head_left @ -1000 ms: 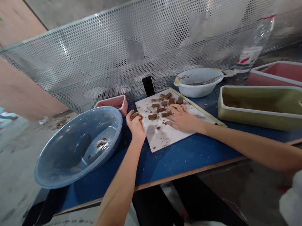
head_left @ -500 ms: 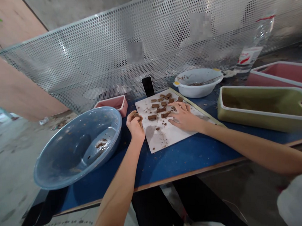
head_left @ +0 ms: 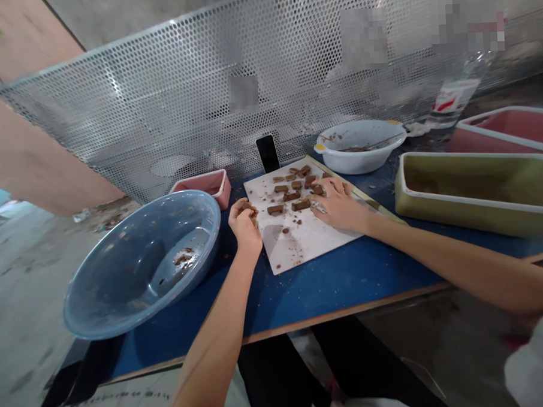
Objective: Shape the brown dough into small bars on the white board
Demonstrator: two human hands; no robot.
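Observation:
A white board lies on the blue table with several small brown blocks on its far half. My left hand rests at the board's left edge, its fingers curled round a brown lump. My right hand lies on the board's right side, palm down with fingers extended, fingertips touching the blocks nearest it.
A large blue basin with brown scraps sits left. A small pink tray and a black phone stand behind the board against a perforated metal screen. A white bowl, olive tray, pink tray and plastic bottle are right.
My right hand has slid a little to the right and farther back on the board, pushing at the blocks. My left hand has stayed at the board's left edge with the lump.

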